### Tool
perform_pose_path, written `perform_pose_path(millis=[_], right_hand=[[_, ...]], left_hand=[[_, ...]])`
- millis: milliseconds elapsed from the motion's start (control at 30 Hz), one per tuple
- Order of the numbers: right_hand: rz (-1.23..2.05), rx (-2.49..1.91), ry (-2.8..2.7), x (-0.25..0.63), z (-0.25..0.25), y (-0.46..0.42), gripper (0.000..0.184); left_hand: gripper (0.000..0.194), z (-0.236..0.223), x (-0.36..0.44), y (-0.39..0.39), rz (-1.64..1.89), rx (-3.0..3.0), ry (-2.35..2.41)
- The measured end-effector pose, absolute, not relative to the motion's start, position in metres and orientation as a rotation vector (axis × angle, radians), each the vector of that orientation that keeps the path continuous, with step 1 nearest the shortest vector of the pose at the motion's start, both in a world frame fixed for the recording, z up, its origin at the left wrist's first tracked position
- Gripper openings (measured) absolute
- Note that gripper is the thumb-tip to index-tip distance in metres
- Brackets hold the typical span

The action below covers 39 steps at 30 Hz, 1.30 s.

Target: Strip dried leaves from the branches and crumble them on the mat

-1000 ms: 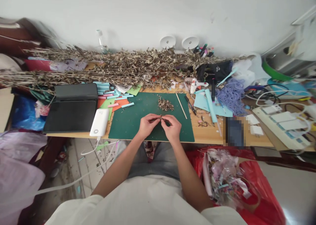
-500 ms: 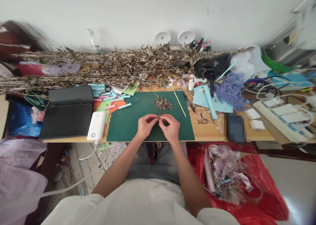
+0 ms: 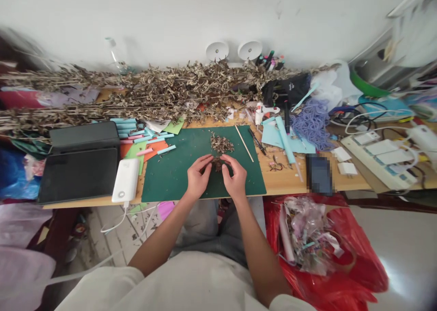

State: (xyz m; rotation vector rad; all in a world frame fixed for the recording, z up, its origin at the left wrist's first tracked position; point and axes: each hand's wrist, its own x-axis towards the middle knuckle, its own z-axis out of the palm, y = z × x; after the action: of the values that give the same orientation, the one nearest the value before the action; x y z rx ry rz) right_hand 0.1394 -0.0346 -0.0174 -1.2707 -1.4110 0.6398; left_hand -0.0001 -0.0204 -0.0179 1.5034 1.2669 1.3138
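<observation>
On the green cutting mat (image 3: 164, 179), a small dark clump of dried leaves (image 3: 217, 165) lies between my two hands. To its left is my left hand (image 3: 198, 176), with its thumb apart from its fingers and the fingertips at the clump's far side. My right hand (image 3: 235, 175) curves in from the right in the same way, thumb and fingers parted. Neither hand is closed on the clump; whether the fingertips touch it, I cannot tell. Just beyond lies a looser pile of dried leaves (image 3: 221, 143). A thin wooden stick (image 3: 244, 143) rests on the mat's right side.
Long bundles of dried stems (image 3: 164, 85) span the table's back. Leftward are a black tablet (image 3: 80, 174), a white power bank (image 3: 125, 180) and several blue paper rolls (image 3: 125, 125). Rightward sit a glue gun (image 3: 266, 112), purple yarn (image 3: 311, 123), a blurred phone (image 3: 319, 174) and a power strip (image 3: 378, 158).
My hands have moved apart from a fingertip pinch, and the dark leaf clump now shows between them. The camera view has shifted slightly.
</observation>
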Motion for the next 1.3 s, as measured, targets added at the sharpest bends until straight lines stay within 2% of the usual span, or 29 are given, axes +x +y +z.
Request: perform_pose_path(millis=[200,333,400,467,633,700,800,900,1100,1300], right_hand=[[0.653,-1.358,-1.249,0.148,-0.017,-0.031,0.022],[0.596,-1.477,-1.499,0.154,-0.003,-0.030,0.018],[0.497,-1.517,-1.674,0.152,0.002,-0.032,0.024],[0.389,-1.553,-1.804,0.148,0.002,-0.033,0.029],[0.404,-1.588,-1.858,0.149,-0.007,-0.034,0.014],[0.436,-1.584,-1.831,0.152,-0.007,-0.034,0.013],[0.450,-1.568,-1.866,0.153,-0.006,-0.034,0.018],[0.411,-1.573,-1.911,0.149,-0.006,-0.034,0.020],[0.382,-1.477,-1.747,0.148,-0.010,-0.033,0.019],[0.493,-1.378,-1.464,0.150,-0.003,-0.036,0.020]], left_hand=[[0.021,-0.015,-0.003,-0.019,1.359,1.518,1.377],[0.021,-0.006,-0.018,-0.019,1.272,1.660,1.398],[0.023,0.000,-0.032,-0.019,1.232,1.785,1.458],[0.025,0.007,-0.049,-0.018,1.166,1.965,1.607],[0.034,0.022,-0.093,0.000,0.784,2.307,2.086],[0.031,0.022,-0.105,0.014,0.677,2.364,2.116],[0.013,0.017,-0.115,0.034,0.584,2.387,2.093],[0.007,0.015,-0.118,0.041,0.688,2.356,2.001],[0.011,0.027,-0.096,0.014,1.272,2.130,1.415],[0.015,0.016,-0.060,0.000,1.377,1.819,1.315]])
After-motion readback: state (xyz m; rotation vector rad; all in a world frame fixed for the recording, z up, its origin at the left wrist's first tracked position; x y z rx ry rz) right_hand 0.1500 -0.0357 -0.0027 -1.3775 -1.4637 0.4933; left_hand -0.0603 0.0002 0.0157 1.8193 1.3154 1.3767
